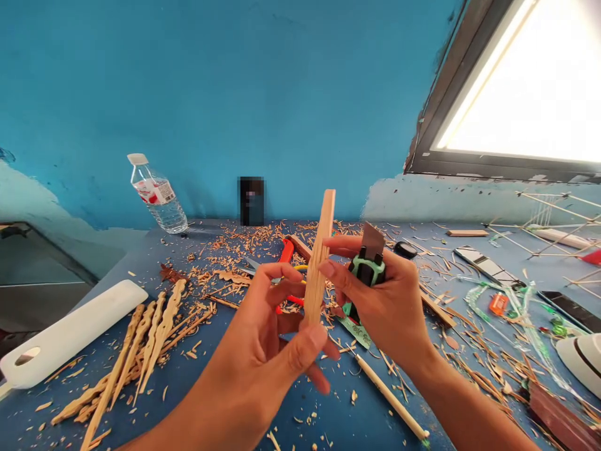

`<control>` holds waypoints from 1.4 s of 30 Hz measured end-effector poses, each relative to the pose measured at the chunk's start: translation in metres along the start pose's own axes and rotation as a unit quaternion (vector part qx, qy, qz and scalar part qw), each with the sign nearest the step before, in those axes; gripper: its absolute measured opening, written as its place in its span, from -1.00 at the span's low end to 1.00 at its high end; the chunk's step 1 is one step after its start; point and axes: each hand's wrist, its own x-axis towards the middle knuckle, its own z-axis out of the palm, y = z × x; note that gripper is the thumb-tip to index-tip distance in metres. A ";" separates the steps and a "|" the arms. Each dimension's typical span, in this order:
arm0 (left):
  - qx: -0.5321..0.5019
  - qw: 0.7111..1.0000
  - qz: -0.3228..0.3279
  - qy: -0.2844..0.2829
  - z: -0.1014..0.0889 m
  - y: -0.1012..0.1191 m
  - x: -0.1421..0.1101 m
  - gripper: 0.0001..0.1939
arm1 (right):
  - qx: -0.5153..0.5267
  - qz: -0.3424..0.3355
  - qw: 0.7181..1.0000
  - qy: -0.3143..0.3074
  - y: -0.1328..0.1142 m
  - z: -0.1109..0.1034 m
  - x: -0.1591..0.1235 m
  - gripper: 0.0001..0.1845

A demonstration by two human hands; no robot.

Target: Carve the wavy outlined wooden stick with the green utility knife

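My left hand is closed on the lower end of a flat wooden stick, held upright in the middle of the view. My right hand grips a green and black utility knife with its grey blade pointing up, just right of the stick. The right index finger touches the stick's edge. Wood shavings lie scattered over the blue table below both hands.
Several carved wavy sticks lie at the left beside a white cutting board. A water bottle leans at the back. Red-handled pliers lie behind my hands. A dowel, thin stick frames and a white hat lie right.
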 end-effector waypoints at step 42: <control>0.283 0.958 0.002 0.049 0.000 0.017 -0.012 -0.70 | -0.510 -0.313 0.791 -0.128 -0.009 -0.001 -0.026 -0.74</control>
